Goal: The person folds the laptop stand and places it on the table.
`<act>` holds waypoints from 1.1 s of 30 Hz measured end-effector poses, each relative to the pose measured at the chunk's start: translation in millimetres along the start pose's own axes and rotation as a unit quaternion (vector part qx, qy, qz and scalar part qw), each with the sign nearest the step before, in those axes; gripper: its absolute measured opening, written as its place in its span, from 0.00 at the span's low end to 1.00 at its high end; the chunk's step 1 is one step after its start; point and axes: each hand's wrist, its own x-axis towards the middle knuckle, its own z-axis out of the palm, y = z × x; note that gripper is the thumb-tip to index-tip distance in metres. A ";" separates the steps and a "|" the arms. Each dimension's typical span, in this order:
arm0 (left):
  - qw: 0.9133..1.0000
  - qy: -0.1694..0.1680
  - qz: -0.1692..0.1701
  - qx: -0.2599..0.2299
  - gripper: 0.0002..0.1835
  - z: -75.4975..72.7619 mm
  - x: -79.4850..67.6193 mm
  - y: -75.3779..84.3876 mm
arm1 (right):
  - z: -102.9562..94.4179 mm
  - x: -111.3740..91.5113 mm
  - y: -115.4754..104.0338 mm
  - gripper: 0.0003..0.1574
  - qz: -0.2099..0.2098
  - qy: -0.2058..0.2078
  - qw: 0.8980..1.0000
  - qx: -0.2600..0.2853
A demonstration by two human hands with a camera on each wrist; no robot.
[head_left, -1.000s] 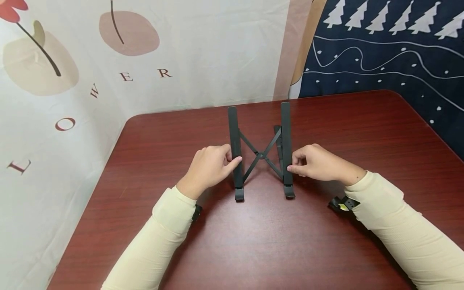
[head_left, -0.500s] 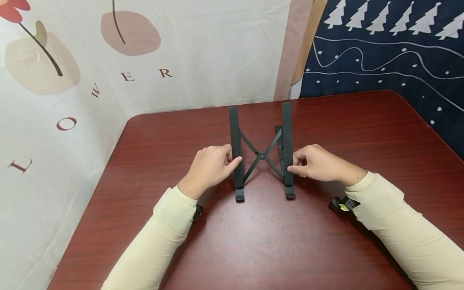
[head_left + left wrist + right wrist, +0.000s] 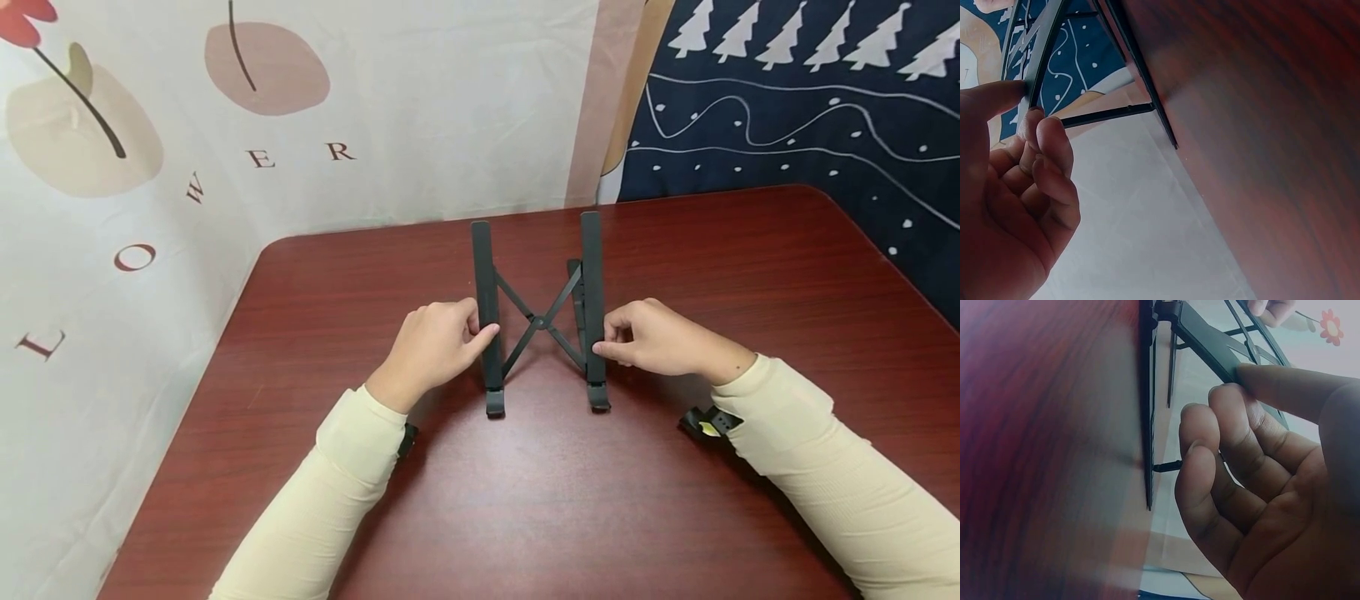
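Note:
A black folding laptop stand (image 3: 540, 322) stands unfolded on the table, its two long rails linked by X-shaped crossbars. My left hand (image 3: 438, 346) pinches the left rail (image 3: 486, 292), thumb on its top face and curled fingers at its outer side. On the opposite side, my right hand (image 3: 652, 337) pinches the right rail (image 3: 592, 283) in the same manner, a little above its front hook. Each wrist view shows the thumb and fingertips meeting at a rail's edge, with a thin base bar (image 3: 1149, 425) along the tabletop below. Small hooked lips end both rails at the front.
The reddish-brown wooden table (image 3: 555, 500) reaches back to a white printed cloth (image 3: 450, 108) behind and at the left. A navy cloth with white trees (image 3: 795, 108) hangs at the back right. Black wrist cameras (image 3: 708, 422) sit under both sleeves.

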 end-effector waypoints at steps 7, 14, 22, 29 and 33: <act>1.000 -0.001 0.000 -0.004 0.17 0.3 0.2 -0.7 | -0.7 0.4 0.1 0.21 0.005 -0.004 1.000 -0.005; 1.000 0.003 0.008 -0.007 0.18 1.0 0.0 -1.5 | -0.2 -0.7 -0.2 0.22 0.000 -0.003 1.000 -0.001; 1.000 -0.001 0.015 -0.027 0.18 1.0 0.9 -2.4 | 0.1 0.2 0.0 0.21 0.004 -0.004 1.000 -0.005; 0.998 -0.020 0.016 -0.057 0.18 0.3 1.4 -1.9 | 1.4 0.2 0.5 0.21 -0.002 -0.002 1.000 0.003; 0.998 -0.019 0.018 -0.056 0.17 0.5 1.5 -2.8 | 0.2 0.2 -0.8 0.21 0.000 -0.005 1.000 0.009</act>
